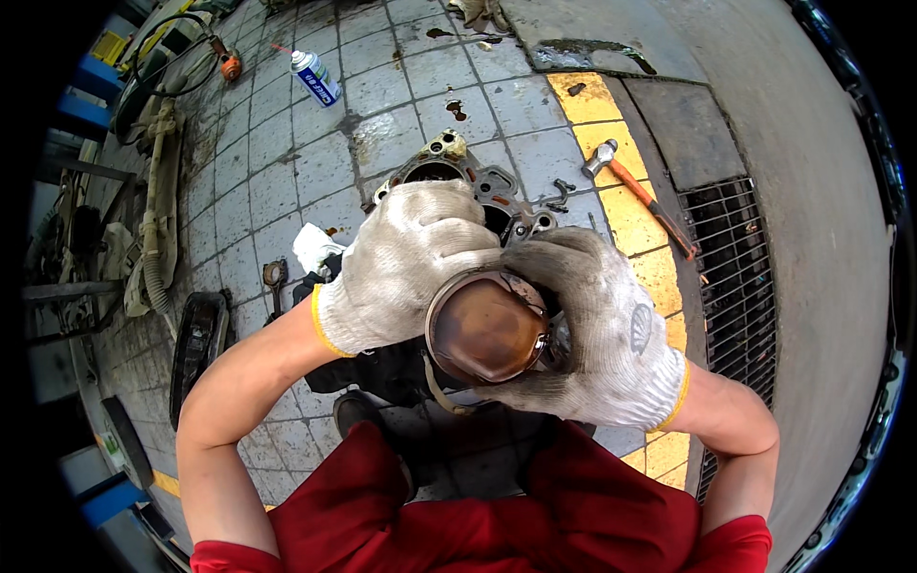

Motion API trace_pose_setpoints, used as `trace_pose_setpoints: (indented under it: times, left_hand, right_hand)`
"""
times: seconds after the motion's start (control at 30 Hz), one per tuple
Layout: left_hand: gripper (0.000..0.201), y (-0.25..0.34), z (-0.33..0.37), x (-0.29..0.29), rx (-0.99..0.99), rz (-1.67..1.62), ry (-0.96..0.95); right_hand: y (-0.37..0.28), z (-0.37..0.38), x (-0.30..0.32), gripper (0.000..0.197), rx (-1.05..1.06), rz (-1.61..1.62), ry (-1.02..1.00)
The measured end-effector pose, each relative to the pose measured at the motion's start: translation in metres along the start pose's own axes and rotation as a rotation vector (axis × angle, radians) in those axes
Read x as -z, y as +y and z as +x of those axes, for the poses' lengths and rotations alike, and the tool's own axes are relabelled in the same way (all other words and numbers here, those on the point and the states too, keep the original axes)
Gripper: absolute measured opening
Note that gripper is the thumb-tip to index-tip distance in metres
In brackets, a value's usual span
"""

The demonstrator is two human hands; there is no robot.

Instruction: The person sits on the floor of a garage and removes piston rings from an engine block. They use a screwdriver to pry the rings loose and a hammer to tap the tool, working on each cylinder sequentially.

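Close in front of me I hold a piston (487, 329), its round crown stained brown and facing up. My right hand (611, 334), in a dirty white knit glove, wraps around its right side with fingers and thumb closed. My left hand (406, 258), gloved the same way, is closed at the piston's upper left rim; its fingertips meet those of the right hand there. Whether those fingertips pinch a ring on the rim is hidden. Behind both hands lies a metal engine block (497, 181) with round bores, partly covered by the gloves.
A blue and white spray can (315, 78) stands on the tiled floor. A ball-peen hammer (640, 196) lies across the yellow strip beside a drain grate (735, 277). At left are a connecting rod (275, 277), a white cloth (313, 248) and a black pan (199, 344).
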State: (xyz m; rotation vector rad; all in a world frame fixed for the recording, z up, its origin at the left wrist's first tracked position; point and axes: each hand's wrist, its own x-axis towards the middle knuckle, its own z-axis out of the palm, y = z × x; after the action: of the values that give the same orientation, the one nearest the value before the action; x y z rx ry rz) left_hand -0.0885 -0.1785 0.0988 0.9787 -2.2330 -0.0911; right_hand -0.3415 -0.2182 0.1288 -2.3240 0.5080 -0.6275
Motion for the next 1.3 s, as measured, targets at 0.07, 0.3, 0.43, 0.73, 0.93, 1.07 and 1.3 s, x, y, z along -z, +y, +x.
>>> trace_pose_setpoints:
  times: [0.07,0.3,0.43,0.73,0.93,1.07,1.3]
  left_hand:
    - [0.037,-0.001,-0.001,-0.001,0.001,0.011,-0.004]
    - [0.037,-0.002,-0.001,0.001,0.013,-0.017,0.016]
    - [0.039,-0.001,-0.002,0.003,0.045,-0.012,0.066]
    - [0.038,-0.001,-0.021,0.005,0.265,-0.21,-0.109]
    - [0.087,0.014,-0.07,-0.008,0.724,-0.443,-0.138]
    - [0.091,0.005,-0.07,-0.005,0.64,-0.548,-0.183]
    - [0.083,0.004,-0.072,-0.006,0.709,-0.706,-0.208]
  right_hand:
    - [0.0,-0.001,0.001,0.1,-0.015,-0.015,-0.004]
    - [0.001,0.001,0.002,0.103,-0.001,-0.015,-0.006]
    - [0.004,-0.003,0.0,0.106,0.012,-0.026,0.025]
    - [0.012,-0.006,0.0,0.08,-0.024,0.082,0.128]
    - [0.013,0.001,0.004,0.076,0.024,0.096,0.159]
    - [0.007,0.004,0.01,0.073,0.03,0.121,0.105]
    - [0.009,0.004,0.008,0.071,0.075,0.131,0.113]
